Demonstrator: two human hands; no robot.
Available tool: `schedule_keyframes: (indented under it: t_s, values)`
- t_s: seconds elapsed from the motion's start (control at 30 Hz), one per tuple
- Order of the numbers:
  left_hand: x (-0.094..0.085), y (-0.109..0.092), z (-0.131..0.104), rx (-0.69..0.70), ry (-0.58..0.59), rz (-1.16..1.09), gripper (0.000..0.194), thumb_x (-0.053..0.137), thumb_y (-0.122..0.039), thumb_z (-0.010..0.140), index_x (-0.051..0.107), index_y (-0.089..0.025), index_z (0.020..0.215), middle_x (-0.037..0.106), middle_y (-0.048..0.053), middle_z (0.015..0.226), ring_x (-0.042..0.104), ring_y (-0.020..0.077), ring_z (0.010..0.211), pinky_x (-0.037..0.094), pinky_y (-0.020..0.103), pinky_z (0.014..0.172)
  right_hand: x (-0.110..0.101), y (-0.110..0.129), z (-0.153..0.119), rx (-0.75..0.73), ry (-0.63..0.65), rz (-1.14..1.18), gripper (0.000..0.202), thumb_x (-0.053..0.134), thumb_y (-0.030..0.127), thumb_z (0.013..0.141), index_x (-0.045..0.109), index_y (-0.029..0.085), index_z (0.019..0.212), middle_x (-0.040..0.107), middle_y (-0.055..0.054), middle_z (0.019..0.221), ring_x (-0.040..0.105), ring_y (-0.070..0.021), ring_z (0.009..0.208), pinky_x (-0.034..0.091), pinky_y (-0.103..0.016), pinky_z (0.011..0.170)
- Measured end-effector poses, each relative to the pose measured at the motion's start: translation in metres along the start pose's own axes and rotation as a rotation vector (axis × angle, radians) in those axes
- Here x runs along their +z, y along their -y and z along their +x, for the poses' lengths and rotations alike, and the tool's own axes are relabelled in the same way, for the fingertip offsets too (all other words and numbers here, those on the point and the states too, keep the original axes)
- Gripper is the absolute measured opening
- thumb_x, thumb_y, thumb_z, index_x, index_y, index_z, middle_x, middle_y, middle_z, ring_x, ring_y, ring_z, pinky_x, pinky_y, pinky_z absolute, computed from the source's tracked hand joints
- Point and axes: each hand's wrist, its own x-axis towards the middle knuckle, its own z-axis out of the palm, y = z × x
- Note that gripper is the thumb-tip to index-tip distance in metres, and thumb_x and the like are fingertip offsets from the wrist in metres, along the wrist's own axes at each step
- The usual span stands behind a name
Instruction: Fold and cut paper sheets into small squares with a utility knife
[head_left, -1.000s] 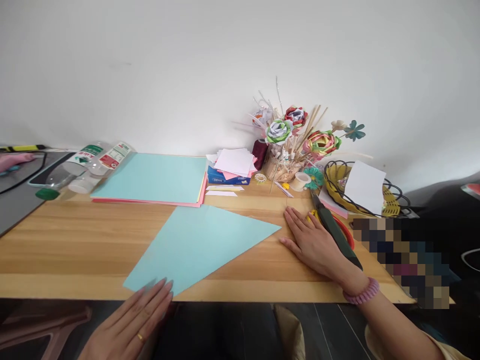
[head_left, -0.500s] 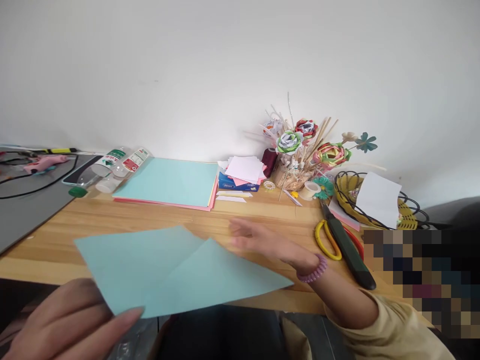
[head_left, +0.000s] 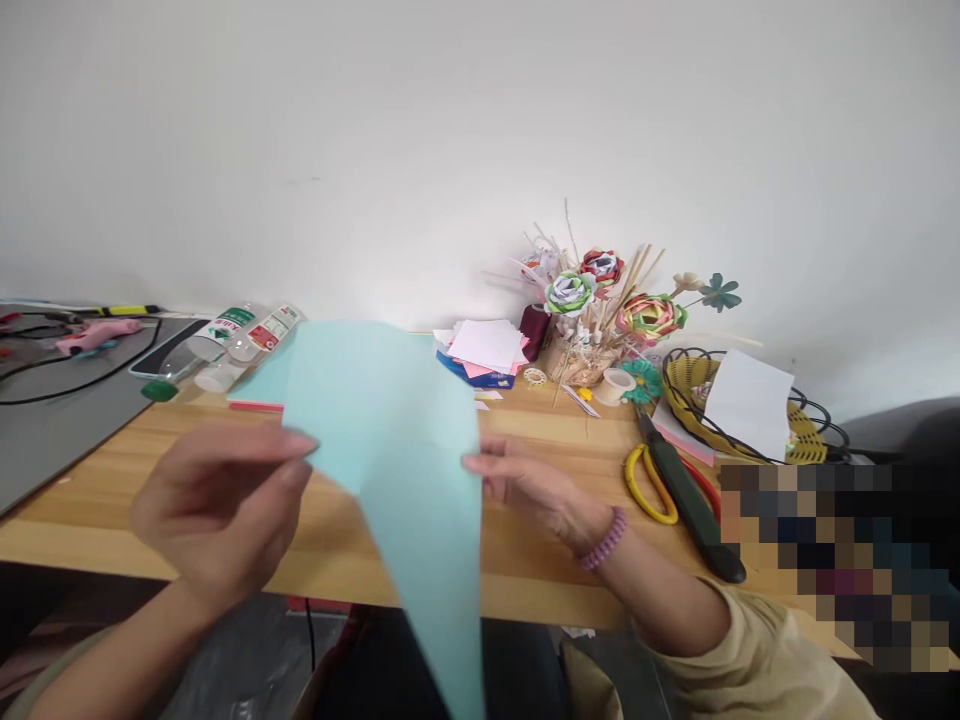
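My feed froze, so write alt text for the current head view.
The left hand and right hand hold a light-blue paper sheet over a wooden table. Paper flowers stand behind, right of centre; plastic bottles lie at left.

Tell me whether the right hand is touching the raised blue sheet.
Touching: the head view shows the right hand pinching the edge of the blue sheet on that side.
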Motion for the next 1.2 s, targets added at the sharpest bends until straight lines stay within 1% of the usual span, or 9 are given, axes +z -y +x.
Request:
schedule_keyframes:
  t_s: [0.07,0.17,0.37,0.43,0.5,0.63,0.77,0.97,1.2]
  values:
    - [0.012,-0.001,0.017,-0.132,0.063,-0.237,0.011,0.070,-0.035,0.076,0.074,-0.027,0.083,0.066,-0.002,0.071,0.060,0.0126,0.065,0.051,0.026,0.059,-0.013,0.022,-0.007,-0.095,-0.126,-0.031,0.027,0.074,0.038,0.071,0.070,0.018,0.089,0.071,-0.003,0.087,0.064,-0.0147,0.080,0.049,-0.033,0.081]
    - [0.027,-0.002,0.038,-0.134,0.128,-0.189,0.004,0.074,-0.020,0.074,0.073,-0.022,0.077,0.068,-0.003,0.071,0.062,0.0093,0.068,0.053,0.021,0.063,-0.025,0.064,-0.027,-0.299,-0.322,-0.109,0.017,0.078,0.026,0.069,0.071,0.023,0.085,0.071,0.003,0.090,0.062,-0.0112,0.082,0.047,-0.028,0.082]
    - [0.031,0.009,0.050,0.095,0.077,-0.137,0.050,0.080,-0.009,0.067,0.060,-0.026,0.110,0.059,-0.006,0.106,0.061,0.0012,0.063,0.052,0.017,0.059,-0.023,0.106,-0.085,-1.004,-0.832,-0.859,0.012,0.076,0.021,0.071,0.071,0.028,0.079,0.069,0.003,0.079,0.063,-0.0159,0.076,0.050,-0.034,0.074]
    - [0.025,0.021,0.041,0.175,0.218,-0.086,0.042,0.075,-0.010,0.074,0.060,-0.027,0.109,0.061,-0.005,0.108,0.064,0.0058,0.072,0.055,0.023,0.067,-0.025,0.093,-0.098,-0.968,-0.691,-1.066,0.005,0.068,0.027,0.080,0.070,0.028,0.084,0.068,-0.001,0.083,0.063,-0.0179,0.077,0.051,-0.036,0.072]
    - [0.018,0.037,0.025,0.284,0.504,-0.002,0.015,0.062,-0.013,0.087,0.064,-0.022,0.099,0.068,-0.001,0.091,0.065,0.0143,0.088,0.055,0.030,0.077,-0.029,0.066,-0.104,-0.806,-0.390,-1.188,0.013,0.055,0.030,0.089,0.066,0.026,0.092,0.067,-0.006,0.092,0.063,-0.0208,0.088,0.052,-0.038,0.075]
    - [0.001,0.071,-0.020,0.487,0.763,0.080,0.017,0.047,-0.013,0.094,0.063,-0.017,0.096,0.071,0.007,0.090,0.066,0.0174,0.092,0.056,0.033,0.081,-0.038,0.000,-0.105,-0.678,-0.169,-1.377,0.023,0.044,0.009,0.088,0.061,0.023,0.093,0.068,-0.005,0.091,0.063,-0.0179,0.090,0.052,-0.034,0.077]
    - [-0.012,0.083,-0.050,0.499,0.965,0.239,0.021,0.046,-0.008,0.092,0.063,-0.018,0.098,0.071,0.006,0.098,0.063,0.0174,0.104,0.053,0.030,0.088,-0.043,-0.038,-0.104,-0.576,-0.133,-1.431,0.023,0.044,0.006,0.086,0.060,0.021,0.093,0.069,-0.007,0.094,0.063,-0.0185,0.093,0.054,-0.034,0.076]
    - [-0.024,0.082,-0.049,0.409,1.084,0.280,0.026,0.046,-0.014,0.093,0.063,-0.019,0.111,0.068,0.005,0.110,0.056,0.0177,0.115,0.049,0.031,0.096,-0.049,-0.042,-0.108,-0.494,-0.146,-1.467,0.029,0.045,0.008,0.088,0.060,0.019,0.110,0.067,-0.010,0.109,0.059,-0.0197,0.109,0.052,-0.037,0.089]
    - [-0.024,0.087,-0.049,0.322,1.037,0.280,0.017,0.053,-0.018,0.091,0.066,-0.022,0.102,0.069,0.003,0.102,0.057,0.0191,0.110,0.048,0.033,0.093,-0.049,-0.042,-0.109,-0.444,-0.131,-1.492,0.032,0.049,0.012,0.086,0.058,0.019,0.115,0.065,-0.011,0.113,0.056,-0.0224,0.112,0.050,-0.042,0.092]
